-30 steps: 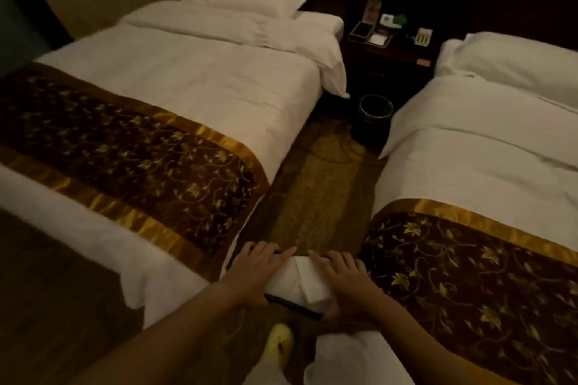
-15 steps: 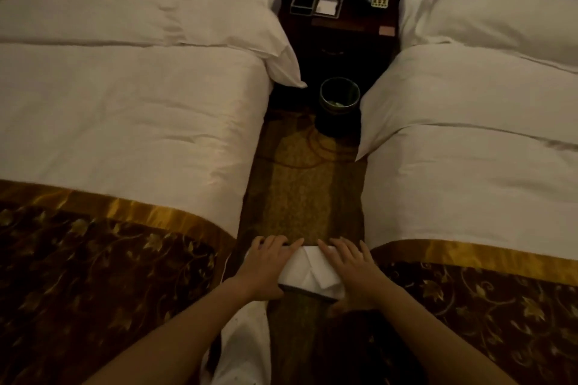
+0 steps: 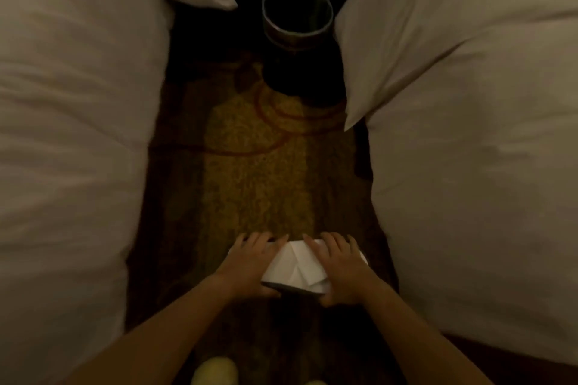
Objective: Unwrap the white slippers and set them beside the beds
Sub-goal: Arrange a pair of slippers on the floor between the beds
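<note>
Slippers, wrapped and white, sat pinched between both hands low in the aisle: the wrapped slippers (image 3: pixel 297 266) were a flat folded packet, its creased paper flaps facing up and a dark edge showing along the near side. The left hand (image 3: pixel 250 262) lay on its left end, fingers (image 3: pixel 262 242) spread over the top, thumb tucked below. The right hand (image 3: pixel 341 269) clamped the other end the same way, both closed on the packet, neither one free.

By the look of it this was a light, soft bundle, thin enough to bend, with paper that would likely tear rather than slide. The folded flap between the two sets of fingertips looked the natural place to start peeling.

Beyond the fingertips ran patterned carpet (image 3: pixel 250 172), bare up to a dark waste bin (image 3: pixel 297 19) standing well ahead. Outside the left fingers hung the white bedding of the left bed (image 3: pixel 72 141); outside the right, the right bed (image 3: pixel 469 150), its corner drooping into the aisle. Behind the wrists, a pale yellowish shoe (image 3: pixel 214 372) poked in. Nothing blocked the floor either side.
</note>
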The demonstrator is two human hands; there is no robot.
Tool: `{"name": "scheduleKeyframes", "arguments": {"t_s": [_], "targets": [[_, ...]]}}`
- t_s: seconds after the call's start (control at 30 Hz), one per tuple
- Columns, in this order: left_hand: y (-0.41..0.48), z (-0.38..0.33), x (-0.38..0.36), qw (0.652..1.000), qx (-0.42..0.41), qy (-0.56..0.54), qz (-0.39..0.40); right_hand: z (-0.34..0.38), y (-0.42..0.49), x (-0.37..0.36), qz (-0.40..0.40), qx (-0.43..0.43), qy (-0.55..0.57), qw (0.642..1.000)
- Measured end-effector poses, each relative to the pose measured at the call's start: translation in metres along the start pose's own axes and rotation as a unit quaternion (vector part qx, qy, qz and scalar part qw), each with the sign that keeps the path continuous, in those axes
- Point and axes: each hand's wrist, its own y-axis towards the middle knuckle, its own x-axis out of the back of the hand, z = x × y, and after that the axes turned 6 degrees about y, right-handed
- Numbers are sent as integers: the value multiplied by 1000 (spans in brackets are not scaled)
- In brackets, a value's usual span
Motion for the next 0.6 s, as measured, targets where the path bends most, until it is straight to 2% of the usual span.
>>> {"name": "scheduleKeyframes", "arguments": {"t_s": [0.13,0.3,0.5,0.6], "targets": [[106,7,-74,1000,-17,4,-16,-81,76,-63,7,-36,-11,999],[200,3,-126,997,-34,21,-72,-160,129,-106,-9,-77,-32,996],[225,2,-163,993,-57,51,-92,-187,138,-139,-37,-73,-18,997],[226,7,-157,992,-66,52,-91,-183,135,-135,-18,-78,-8,997]]}}
